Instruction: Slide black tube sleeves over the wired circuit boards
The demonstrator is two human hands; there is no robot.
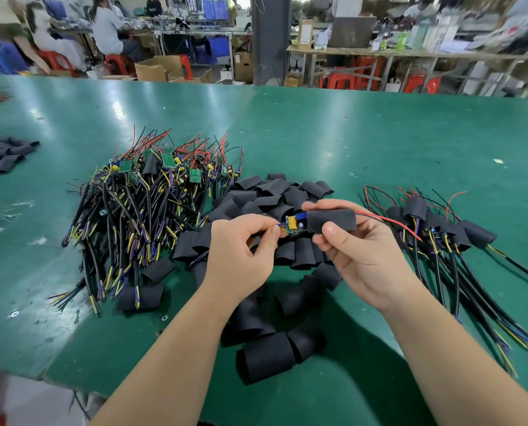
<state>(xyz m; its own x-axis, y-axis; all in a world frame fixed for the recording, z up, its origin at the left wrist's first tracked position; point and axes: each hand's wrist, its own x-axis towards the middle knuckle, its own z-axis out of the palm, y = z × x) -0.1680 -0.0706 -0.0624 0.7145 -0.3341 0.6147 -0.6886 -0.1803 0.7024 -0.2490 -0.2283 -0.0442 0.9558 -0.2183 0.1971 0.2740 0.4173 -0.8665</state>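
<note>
Sleeve partly over board, right fingers gripping it, left fingers pinching board end; small sleeved pile right, far bigger bare pile left, mostly undone.

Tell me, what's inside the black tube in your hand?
A board. Its end pokes out left of the tube, and red and black wires come out the right. The middle part is hidden inside.

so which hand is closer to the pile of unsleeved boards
Left. The left hand, pinching a circuit board, sits just right of the pile of unsleeved boards; the right hand, gripping a black sleeve, is farther right.
</note>
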